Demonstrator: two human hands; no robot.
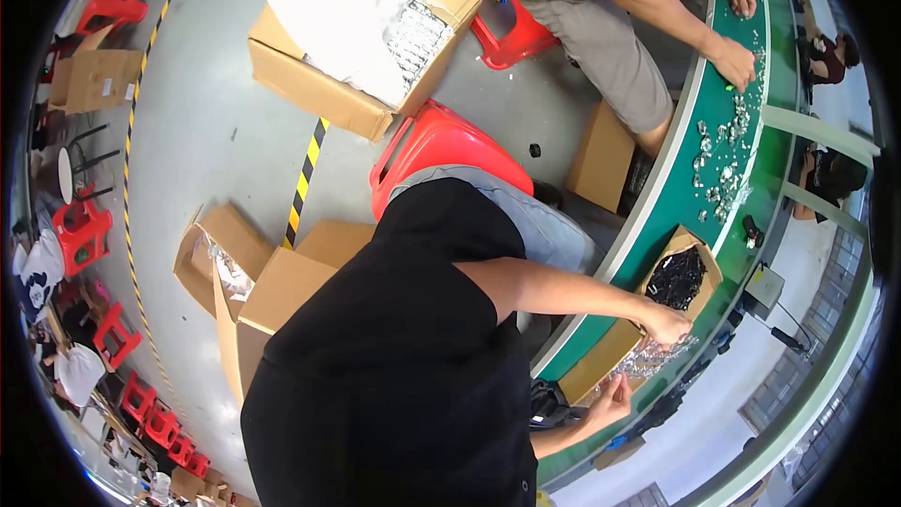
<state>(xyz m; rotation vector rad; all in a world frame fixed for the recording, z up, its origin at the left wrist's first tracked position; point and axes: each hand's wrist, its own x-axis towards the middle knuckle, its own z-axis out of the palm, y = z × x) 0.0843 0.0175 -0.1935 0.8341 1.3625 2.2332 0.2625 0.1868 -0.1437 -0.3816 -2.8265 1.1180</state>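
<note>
The fingers of the left hand (665,323) are curled in at the lower edge of a heap of small black parts (676,279); whether they grip a part cannot be told. The fingers of the right hand (613,401) are bent toward the thumb as if pinching, but anything between them is too small to make out. Between the two hands lies a loose spread of small, glinting pieces (648,358), over and beside tan cardboard (598,357). The work looks like close handling of these pieces, so good practice would be a light fingertip pinch, one piece at a time, with both wrists lifted clear of the spread. The black parts sit in an open carton (710,285) just beyond the left hand; its walls help only if nothing glinting is brushed in among them, so short, low movements seem best.

The carton stands on the green counter (679,190). Farther along lie more shiny parts (721,190), strewn loosely, and past these a co-worker's hands (734,64) rest over other pieces. Drawing work inward, toward the person's own body, should keep the two lots from mixing.
</note>
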